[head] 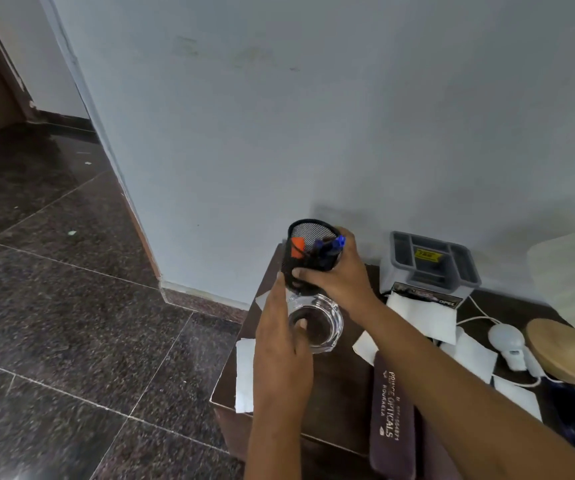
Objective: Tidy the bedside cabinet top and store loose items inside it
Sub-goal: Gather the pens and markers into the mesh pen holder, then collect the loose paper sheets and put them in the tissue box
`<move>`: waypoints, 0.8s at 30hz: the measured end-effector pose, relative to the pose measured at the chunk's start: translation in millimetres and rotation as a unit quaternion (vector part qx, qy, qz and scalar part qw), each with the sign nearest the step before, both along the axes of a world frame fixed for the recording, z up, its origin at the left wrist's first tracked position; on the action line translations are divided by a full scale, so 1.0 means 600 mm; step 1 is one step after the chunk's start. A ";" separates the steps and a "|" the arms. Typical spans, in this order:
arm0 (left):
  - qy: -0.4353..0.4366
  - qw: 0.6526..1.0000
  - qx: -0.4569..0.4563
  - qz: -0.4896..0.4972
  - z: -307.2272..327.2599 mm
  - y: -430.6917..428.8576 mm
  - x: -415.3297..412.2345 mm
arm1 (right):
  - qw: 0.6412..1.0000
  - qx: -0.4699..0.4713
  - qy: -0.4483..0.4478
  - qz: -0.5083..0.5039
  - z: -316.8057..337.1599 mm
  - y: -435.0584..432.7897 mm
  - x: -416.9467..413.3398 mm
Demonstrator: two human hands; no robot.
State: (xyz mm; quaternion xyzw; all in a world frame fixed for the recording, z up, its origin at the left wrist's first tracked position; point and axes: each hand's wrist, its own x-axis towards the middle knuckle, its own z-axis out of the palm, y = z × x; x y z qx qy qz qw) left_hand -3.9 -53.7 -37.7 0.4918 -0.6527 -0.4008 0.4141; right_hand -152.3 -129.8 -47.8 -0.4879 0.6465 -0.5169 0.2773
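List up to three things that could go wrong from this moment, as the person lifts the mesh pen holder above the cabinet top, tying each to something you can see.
1. The pen holder is tilted in the right hand; its pens could slide out.
2. The glass ashtray sits directly beneath, by the left hand; a slip might knock it toward the cabinet edge.
3. The white cable beside the tissues could snag.

Pale wall, dark speckled floor
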 end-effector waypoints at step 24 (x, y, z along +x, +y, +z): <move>-0.044 0.998 0.032 0.005 -0.037 -0.006 -0.018 | 0.999 0.016 0.023 -0.045 -0.057 -0.096 -0.029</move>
